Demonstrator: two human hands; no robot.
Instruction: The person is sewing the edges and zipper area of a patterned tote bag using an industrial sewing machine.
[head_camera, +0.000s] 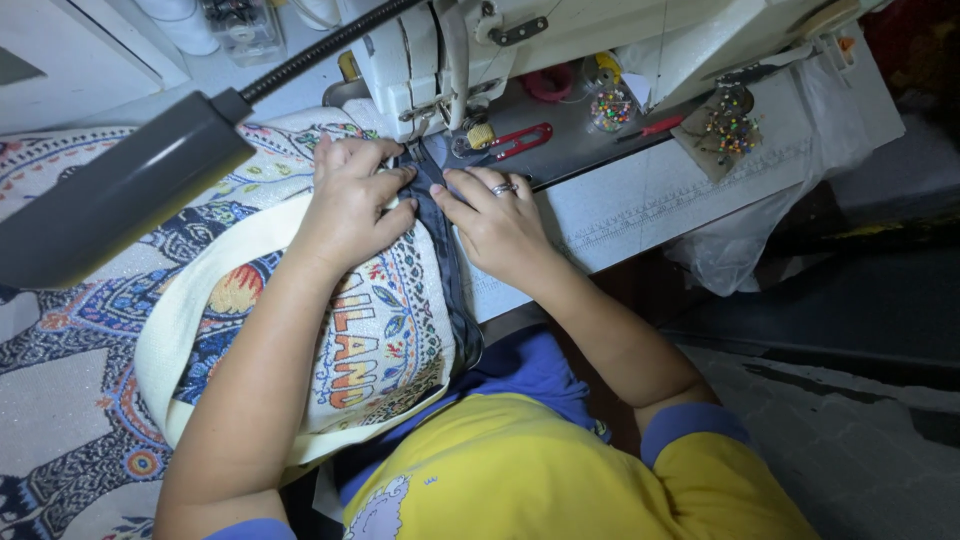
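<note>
Patterned bag (380, 330) lies under left hand (350, 200), right hand (500, 225) beside

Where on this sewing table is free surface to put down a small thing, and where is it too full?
Free: the pale table strip right of the right hand, below the red-handled snips. Crowded: under the machine head, where the left hand and right hand press the patterned bag, and the pin cushion corner.

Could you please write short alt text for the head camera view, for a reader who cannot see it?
Both hands, left hand and right hand, press a dark fabric strip along a colourful patterned bag under the needle of a white sewing machine. Red-handled snips and a pin cushion lie behind, on the machine table.
</note>
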